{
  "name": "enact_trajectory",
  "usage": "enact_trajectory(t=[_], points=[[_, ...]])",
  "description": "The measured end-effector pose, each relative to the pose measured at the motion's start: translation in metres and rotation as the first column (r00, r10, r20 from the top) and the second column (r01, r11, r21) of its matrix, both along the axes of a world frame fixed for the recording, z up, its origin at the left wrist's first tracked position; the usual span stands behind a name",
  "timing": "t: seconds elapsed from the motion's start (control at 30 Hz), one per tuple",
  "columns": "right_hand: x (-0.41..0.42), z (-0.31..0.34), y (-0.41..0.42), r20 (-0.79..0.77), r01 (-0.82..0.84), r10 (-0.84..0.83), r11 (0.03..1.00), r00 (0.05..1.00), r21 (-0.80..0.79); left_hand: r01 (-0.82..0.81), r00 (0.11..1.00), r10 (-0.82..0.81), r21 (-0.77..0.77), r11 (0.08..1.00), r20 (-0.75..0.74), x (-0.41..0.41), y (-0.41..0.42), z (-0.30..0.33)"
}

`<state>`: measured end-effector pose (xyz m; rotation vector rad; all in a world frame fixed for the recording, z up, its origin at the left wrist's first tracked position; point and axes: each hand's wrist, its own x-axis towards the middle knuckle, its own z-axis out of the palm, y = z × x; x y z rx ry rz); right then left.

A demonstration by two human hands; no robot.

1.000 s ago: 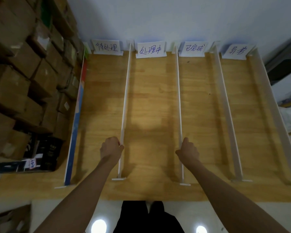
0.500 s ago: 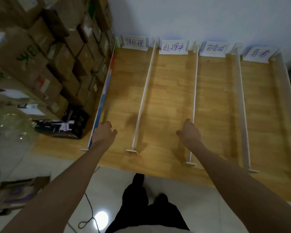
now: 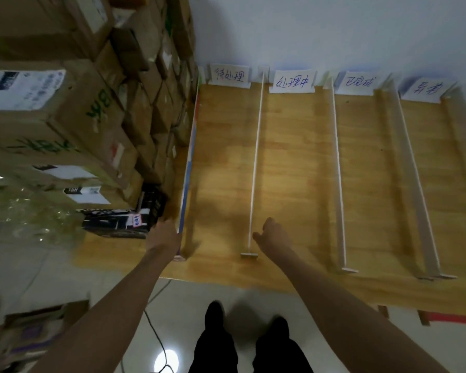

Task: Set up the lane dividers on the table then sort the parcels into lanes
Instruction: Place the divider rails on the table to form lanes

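Left hand [image 3: 165, 236] against blue-edged divider [image 3: 188, 168], fingers' state unclear. Right hand [image 3: 273, 236] loosely curled beside white divider [image 3: 254, 168] on bench [image 3: 293, 162].

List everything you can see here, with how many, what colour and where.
table: one, light wood, centre and right
lane dividers: five, four white, the leftmost blue-edged, running front to back on the table
lane labels: four, white with handwriting, along the table's far edge
cardboard boxes: many, brown, stacked at left
black box: one, on the table's near left corner
cable: one, dark, on the floor
left hand: at the leftmost divider's near end
right hand: beside the second divider
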<state>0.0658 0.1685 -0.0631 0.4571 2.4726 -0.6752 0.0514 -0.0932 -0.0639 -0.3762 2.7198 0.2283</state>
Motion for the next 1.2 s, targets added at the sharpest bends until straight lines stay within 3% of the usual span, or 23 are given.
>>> enact_trajectory(t=[0.2, 0.57, 1.0, 1.2], points=[[-0.004, -0.016, -0.045, 0.06, 0.062, -0.063, 0.998, 0.996, 0.019, 0.009, 0.999, -0.012, 0.059, 0.998, 0.05, -0.008, -0.009, -0.022], [0.005, -0.023, -0.043, 0.091, 0.1, -0.106, 0.992, 0.99, 0.072, 0.032, 0.999, -0.03, 0.077, 0.997, -0.025, -0.017, -0.02, -0.023], [0.009, -0.025, -0.042, 0.068, 0.087, -0.093, 0.993, 0.993, 0.085, 0.069, 0.997, -0.069, 0.02, 0.997, 0.015, -0.023, -0.03, -0.023], [0.011, -0.016, -0.036, 0.011, 0.09, -0.091, 0.992, 0.996, 0.093, 0.133, 0.99, -0.132, 0.015, 0.991, -0.053, -0.022, -0.03, -0.013]])
